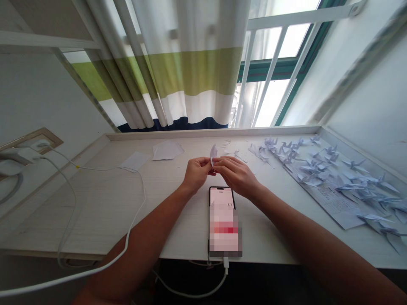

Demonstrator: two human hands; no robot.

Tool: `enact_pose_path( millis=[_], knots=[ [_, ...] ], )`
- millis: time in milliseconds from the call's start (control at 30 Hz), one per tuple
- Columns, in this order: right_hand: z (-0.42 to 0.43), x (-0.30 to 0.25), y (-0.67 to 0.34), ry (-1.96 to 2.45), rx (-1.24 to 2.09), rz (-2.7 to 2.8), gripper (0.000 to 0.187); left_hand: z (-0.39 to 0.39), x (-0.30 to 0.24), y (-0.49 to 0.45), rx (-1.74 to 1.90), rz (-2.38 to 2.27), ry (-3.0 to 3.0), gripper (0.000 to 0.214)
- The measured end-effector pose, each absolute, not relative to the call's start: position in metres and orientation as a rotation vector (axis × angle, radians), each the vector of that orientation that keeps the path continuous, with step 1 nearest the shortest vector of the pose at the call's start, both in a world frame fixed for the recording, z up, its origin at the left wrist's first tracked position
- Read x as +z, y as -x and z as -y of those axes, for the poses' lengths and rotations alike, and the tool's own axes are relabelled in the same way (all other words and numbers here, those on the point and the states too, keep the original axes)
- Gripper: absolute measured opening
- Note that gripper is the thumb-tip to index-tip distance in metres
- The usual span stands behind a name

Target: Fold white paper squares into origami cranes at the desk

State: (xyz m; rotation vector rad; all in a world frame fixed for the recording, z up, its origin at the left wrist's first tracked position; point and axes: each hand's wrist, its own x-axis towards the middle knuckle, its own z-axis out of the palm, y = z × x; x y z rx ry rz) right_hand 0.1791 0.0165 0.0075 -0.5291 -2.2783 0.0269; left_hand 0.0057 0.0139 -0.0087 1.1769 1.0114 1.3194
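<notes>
Standing upright, white paper [213, 152], between left hand [196, 174], right hand [235, 173]

Both bare forearms [154, 232] aslant inward, left hand [196, 176] beside right hand [239, 174], fingers [226, 163] bent.

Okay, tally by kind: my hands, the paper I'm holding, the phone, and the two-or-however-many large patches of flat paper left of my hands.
Hands: 2 (left hand, right hand)
Held paper: 1
Phone: 1
Flat paper patches: 2
Total: 6
</notes>
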Motion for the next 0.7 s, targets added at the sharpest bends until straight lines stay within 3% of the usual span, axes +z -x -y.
enact_pose_path(
  millis=[300, 700],
  knots=[
    [-0.018, 0.007, -0.186, 0.543, -0.034, 2.335, 0.019, -0.013, 0.0, 0.006, 1.143, -0.798, -1.182, 0.037],
    [-0.007, 0.014, -0.181, 0.737, 0.319, 1.803, 0.019, -0.015, -0.007, 0.006, 1.135, -0.836, -1.337, 0.047]
  ],
)
